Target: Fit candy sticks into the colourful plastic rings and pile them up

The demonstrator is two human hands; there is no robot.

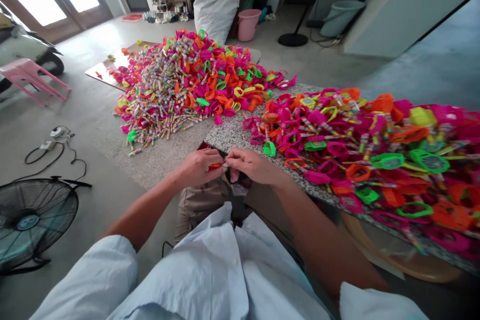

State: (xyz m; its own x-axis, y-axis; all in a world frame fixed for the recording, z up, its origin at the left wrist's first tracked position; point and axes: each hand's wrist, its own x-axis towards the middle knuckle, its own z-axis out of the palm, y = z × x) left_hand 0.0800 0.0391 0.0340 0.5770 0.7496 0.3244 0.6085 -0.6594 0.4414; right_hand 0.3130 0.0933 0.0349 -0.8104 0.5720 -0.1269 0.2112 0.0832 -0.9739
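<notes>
**Both hands pinch one small orange piece at the table's edge**

The left hand [198, 167] and the right hand [249, 165] meet fingertip to fingertip just off the near corner of the stone table [228, 132]. Both are curled nearly closed, gripping between them a small orange piece [216, 165] too small to make out. A heap of bright plastic rings [360, 145] covers the table to the right. A second heap [183, 80] lies on the floor beyond. A fan [32, 220] stands at the left.
</notes>
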